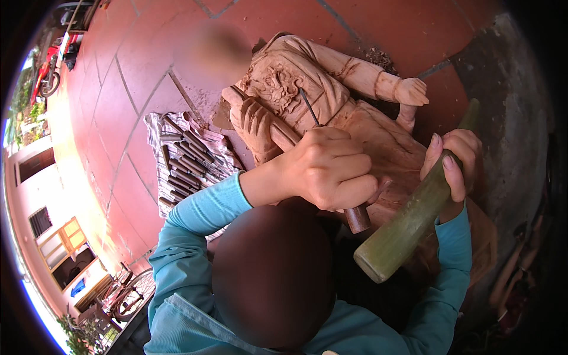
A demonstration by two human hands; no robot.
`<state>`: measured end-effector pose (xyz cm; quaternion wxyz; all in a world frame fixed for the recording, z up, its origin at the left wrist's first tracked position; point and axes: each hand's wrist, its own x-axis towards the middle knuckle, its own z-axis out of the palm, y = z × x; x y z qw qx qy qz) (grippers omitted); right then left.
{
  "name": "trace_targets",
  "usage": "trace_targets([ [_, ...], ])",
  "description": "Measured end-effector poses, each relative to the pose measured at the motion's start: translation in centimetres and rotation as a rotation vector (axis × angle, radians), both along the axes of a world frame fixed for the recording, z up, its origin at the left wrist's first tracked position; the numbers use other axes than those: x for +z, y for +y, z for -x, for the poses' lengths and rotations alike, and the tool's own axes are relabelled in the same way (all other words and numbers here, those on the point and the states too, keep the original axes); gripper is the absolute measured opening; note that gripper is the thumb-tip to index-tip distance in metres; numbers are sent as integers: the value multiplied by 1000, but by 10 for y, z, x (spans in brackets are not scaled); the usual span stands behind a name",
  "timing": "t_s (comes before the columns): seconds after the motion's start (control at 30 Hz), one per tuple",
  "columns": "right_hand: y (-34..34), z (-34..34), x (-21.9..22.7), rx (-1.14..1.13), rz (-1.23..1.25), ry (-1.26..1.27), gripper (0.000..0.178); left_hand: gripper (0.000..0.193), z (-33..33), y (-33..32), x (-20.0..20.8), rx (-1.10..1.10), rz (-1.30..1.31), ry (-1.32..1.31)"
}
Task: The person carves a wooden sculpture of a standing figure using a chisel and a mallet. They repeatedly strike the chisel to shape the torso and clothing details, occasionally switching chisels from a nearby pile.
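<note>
Chisel (pixel 357 220), green mallet (pixel 408 228).
We list left hand (pixel 334 168) wrapped round chisel, right hand (pixel 460 157) round mallet's slim end: likely heavy, best held there.

Two hands (pixel 337 168) (pixel 464 157), one held chisel (pixel 357 219), one mallet (pixel 408 231), one carved figure (pixel 373 133), over ten laid-out tools (pixel 190 164), one cloth (pixel 211 135)

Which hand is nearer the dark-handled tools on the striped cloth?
Left. The left hand, closed around a chisel, is to the right of the dark-handled tools; the right hand, around a green mallet, is farther right.
</note>
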<state>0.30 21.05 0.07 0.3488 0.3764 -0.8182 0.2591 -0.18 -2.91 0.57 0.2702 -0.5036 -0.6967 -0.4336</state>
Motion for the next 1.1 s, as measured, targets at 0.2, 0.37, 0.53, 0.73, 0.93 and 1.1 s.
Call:
trace_targets([
  [0.2, 1, 3, 0, 21, 17, 33, 54, 25, -4, 5, 2, 61, 180, -39],
  [0.37, 4, 4, 0, 13, -40, 54, 55, 19, -20, 17, -3, 139, 332, 56],
  [0.53, 4, 12, -3, 32, -41, 188, 52, 20, -40, 7, 12, 72, 343, -86],
  [0.73, 1, 12, -3, 26, -39, 175, 52, 19, -42, -8, 5, 31, 222, -60],
  [0.93, 0, 13, -7, 47, -37, 213, 52, 39, -40, -18, 3, -70, 56, -42],
  [1.1, -7, 6, -1, 72, -76, 189, 53, 41, -40, -23, 2, -115, 5, -40],
])
